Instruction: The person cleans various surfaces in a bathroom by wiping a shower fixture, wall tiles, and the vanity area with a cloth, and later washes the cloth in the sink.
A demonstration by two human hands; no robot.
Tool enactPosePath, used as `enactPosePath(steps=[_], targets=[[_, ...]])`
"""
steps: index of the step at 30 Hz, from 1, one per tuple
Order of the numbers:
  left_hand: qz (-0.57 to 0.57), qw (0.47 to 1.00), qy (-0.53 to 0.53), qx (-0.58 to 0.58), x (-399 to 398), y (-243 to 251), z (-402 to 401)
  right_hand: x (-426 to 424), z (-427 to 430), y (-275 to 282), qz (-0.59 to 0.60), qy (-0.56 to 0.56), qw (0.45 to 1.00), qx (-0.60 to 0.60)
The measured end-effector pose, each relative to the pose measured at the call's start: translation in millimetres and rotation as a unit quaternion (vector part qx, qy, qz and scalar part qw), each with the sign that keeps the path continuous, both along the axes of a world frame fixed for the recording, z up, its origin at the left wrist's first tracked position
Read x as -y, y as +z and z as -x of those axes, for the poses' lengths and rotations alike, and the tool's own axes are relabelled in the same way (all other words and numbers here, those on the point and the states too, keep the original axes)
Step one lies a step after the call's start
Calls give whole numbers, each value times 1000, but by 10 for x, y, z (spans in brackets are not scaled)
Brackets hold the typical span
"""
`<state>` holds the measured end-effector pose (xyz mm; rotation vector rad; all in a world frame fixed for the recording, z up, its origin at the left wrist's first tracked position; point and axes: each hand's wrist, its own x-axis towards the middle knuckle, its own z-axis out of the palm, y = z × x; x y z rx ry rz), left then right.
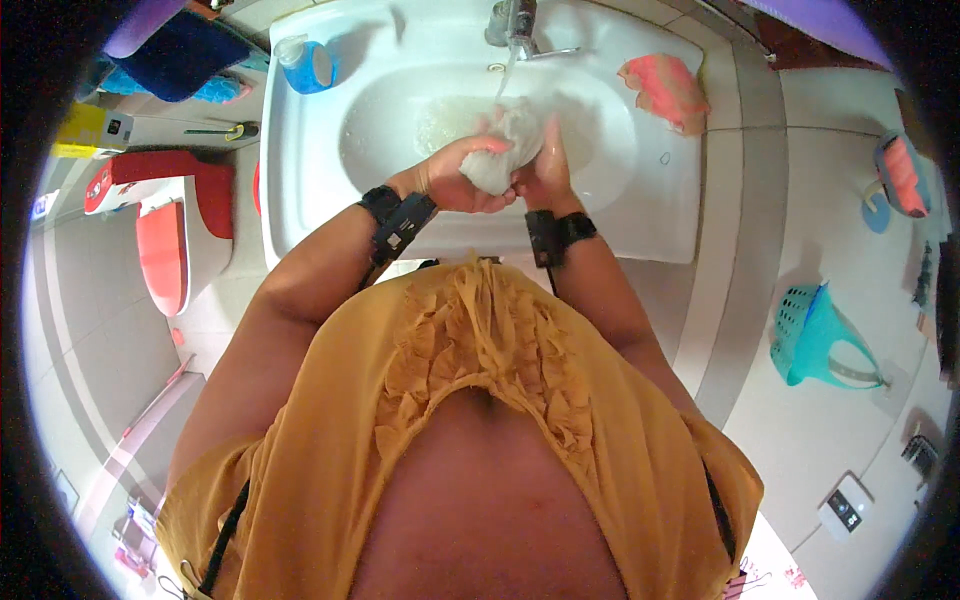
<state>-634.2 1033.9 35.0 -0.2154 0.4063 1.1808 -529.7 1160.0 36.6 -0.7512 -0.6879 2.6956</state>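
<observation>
A wet, bunched white cloth (499, 161) is between my two hands, over the basin of the white ceramic sink (450, 240). My left hand (454, 176) grips its left side, thumb lying across the top. Against the right side of the cloth is my right hand (551, 169), its thumb pointing up and its fingers curled partly out of sight beneath. Water runs from the metal faucet (517, 22) just above the cloth. Shallow, bubbly water (450, 124) shows in the basin behind my hands.
A blue liquid soap bottle (309, 67) stands on the sink's left rim. On the right rim lies a crumpled pink cloth (666, 91). A red-and-white toilet (169, 225) is at left. A turquoise plastic basket (817, 341) and a brush (904, 172) hang on the right wall.
</observation>
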Motion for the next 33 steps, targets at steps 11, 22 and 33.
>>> enactPosePath(steps=[11, 22, 33], targets=[[-13, 746, -325, -581, -251, -60, -56, -566, 249, -659, -502, 279, 776, 262], [-192, 414, -262, -851, -168, -816, -269, -312, 265, -783, -769, 393, 451, 225], [193, 805, -59, -558, 688, 135, 94, -1124, 657, -38, -679, 26, 706, 200]])
